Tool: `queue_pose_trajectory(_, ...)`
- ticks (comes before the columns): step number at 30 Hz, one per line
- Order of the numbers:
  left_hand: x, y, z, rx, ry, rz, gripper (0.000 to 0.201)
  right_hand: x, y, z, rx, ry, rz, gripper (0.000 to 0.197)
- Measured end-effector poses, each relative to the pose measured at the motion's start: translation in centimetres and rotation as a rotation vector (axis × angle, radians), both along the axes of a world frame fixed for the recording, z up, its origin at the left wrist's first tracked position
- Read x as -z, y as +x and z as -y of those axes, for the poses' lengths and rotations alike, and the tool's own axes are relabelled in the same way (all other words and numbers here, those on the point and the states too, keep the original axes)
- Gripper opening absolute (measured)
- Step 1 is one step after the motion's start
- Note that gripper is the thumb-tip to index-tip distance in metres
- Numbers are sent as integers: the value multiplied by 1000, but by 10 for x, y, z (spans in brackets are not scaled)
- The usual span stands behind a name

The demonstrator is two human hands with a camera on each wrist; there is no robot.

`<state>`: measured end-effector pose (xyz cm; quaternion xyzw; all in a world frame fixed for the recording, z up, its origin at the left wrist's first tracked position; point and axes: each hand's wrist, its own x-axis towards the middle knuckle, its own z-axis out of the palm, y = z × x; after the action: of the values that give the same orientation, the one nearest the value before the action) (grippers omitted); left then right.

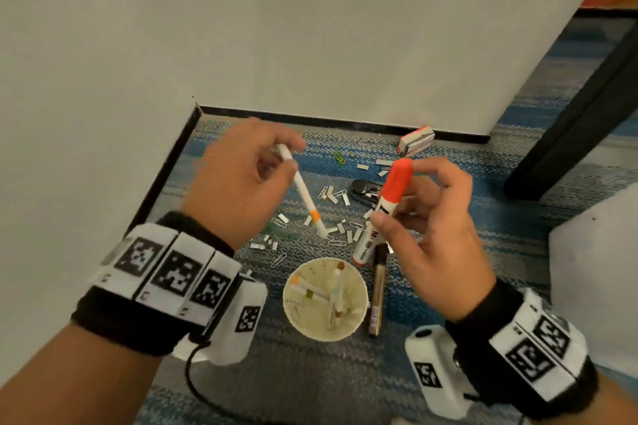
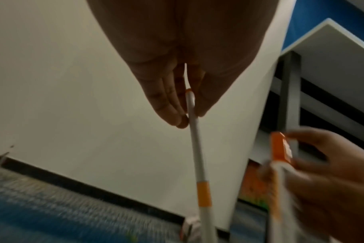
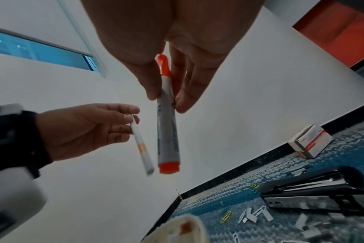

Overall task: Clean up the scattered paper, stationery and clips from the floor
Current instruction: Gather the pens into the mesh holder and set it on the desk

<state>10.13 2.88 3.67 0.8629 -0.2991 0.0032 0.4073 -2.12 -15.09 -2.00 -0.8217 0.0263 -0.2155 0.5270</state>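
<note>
Two pens held: marker (image 1: 386, 211) label unreadable, "M" only; staple box (image 1: 415, 141) print blurred.

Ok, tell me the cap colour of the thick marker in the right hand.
Orange-red cap; clearest in the head view.

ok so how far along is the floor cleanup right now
Early. A few pens already stand in the mesh cup. In hand: the left hand holds a thin white pen, the right hand an orange-capped marker. Left on the carpet: paper clips, staple strips, stapler, staple box, dark marker.
</note>
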Motion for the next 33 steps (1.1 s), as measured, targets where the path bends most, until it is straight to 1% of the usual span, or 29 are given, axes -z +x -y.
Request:
queue_pose_trajectory(2, 10, -27, -10, 67, 60, -49, 33, -1, -5, -8, -43, -26, -31, 68)
queue_pose_trajectory(4, 23, -51, -16, 119, 116, -87, 38, 1, -11, -17, -97, -103, -101, 66)
queue_pose_trajectory(6, 40, -66, -20, 126, 142, -87, 35, 9, -17, -25, -145, -160, -178, 62)
queue_pose_trajectory(9, 62, -76, -25, 79, 141, -140, 28, 24, -25, -34, -187, -247, -263, 49)
queue_pose_trajectory(11, 71, -80, -27, 70, 154, -146, 24, 31, -27, -41, -209, -304, -299, 42)
queue_pose_trajectory(12, 73, -82, -26, 76, 159, -132, 27, 33, -28, -41, -218, -306, -306, 38)
queue_pose_trajectory(14, 75, -83, -24, 67, 160, -106, 35, 36, -26, -36, -183, -278, -269, 29)
queue_pose_trajectory(16, 75, -82, -22, 40, 146, -123, 40, 45, -21, -20, -74, -272, -227, 22)
queue_pose_trajectory(18, 77, -82, -20, 35, 162, -95, 45, 57, -14, -2, -11, -350, -298, 31)
queue_pose_trajectory(19, 79, -83, -18, 49, 194, -71, 47, 64, -11, 5, -36, -430, -381, 36)
queue_pose_trajectory(20, 81, -85, -16, 66, 241, -78, 54, 71, -9, 8, -105, -513, -484, 41)
queue_pose_trajectory(22, 86, -91, -12, 84, 354, -151, 85, 85, -10, 8, -317, -648, -678, 52)
queue_pose_trajectory(24, 91, -94, -10, 99, 454, -206, 111, 99, -15, 6, -468, -782, -758, 54)
queue_pose_trajectory(26, 93, -95, -7, 130, 500, -247, 122, 109, -21, 5, -508, -878, -763, 47)
queue_pose_trajectory(28, 94, -95, -5, 139, 486, -279, 119, 113, -23, 9, -461, -915, -730, 33)
queue_pose_trajectory(29, 96, -95, -5, 128, 467, -285, 116, 112, -23, 12, -401, -930, -693, 25)
queue_pose_trajectory(31, 98, -96, -5, 110, 432, -292, 113, 104, -22, 20, -201, -917, -609, 17)
queue_pose_trajectory(32, 98, -97, -6, 106, 424, -294, 112, 99, -21, 25, -99, -877, -549, 16)
queue_pose_trajectory(33, 99, -97, -7, 102, 418, -297, 112, 91, -19, 28, -25, -795, -499, 16)
